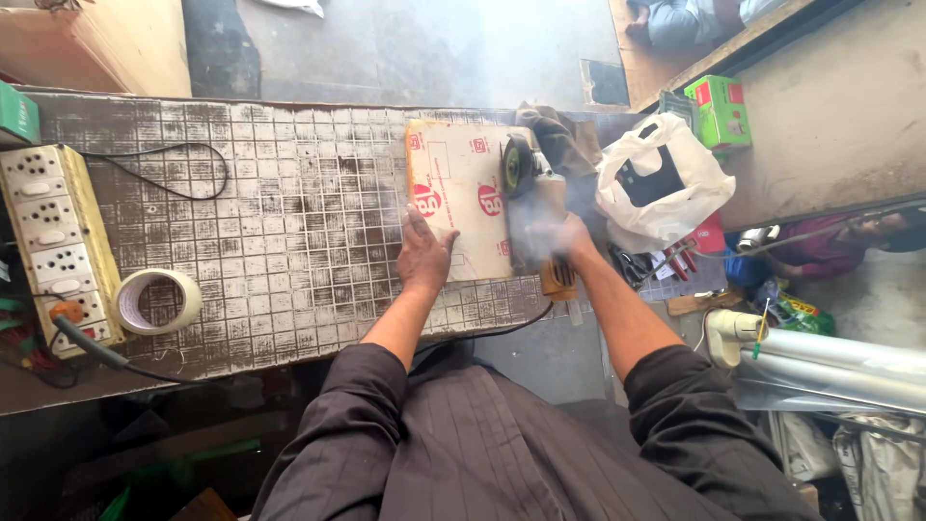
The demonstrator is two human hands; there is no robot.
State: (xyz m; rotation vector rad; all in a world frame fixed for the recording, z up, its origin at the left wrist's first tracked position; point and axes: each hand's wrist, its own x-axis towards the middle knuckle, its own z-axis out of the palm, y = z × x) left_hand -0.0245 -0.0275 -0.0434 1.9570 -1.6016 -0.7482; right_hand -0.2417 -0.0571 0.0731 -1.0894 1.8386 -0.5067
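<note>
My left hand (424, 253) lies flat, fingers spread, on the near left corner of a pale sheet with a printed protective film (459, 198), pressing it onto the scored workbench (260, 241). My right hand (562, 238) grips an angle grinder (540, 207) with a yellow rear body. Its dark disc (516, 166) meets the sheet near the right edge. A haze of dust or smoke hangs around the grinder and blurs my right hand.
A power strip (53, 241) with a plugged-in black cable sits at the bench's left end, a tape roll (154, 301) beside it. A white plastic bag (661, 183), green box (719, 111) and pliers (675, 260) lie to the right. White tubes (830, 362) lean lower right.
</note>
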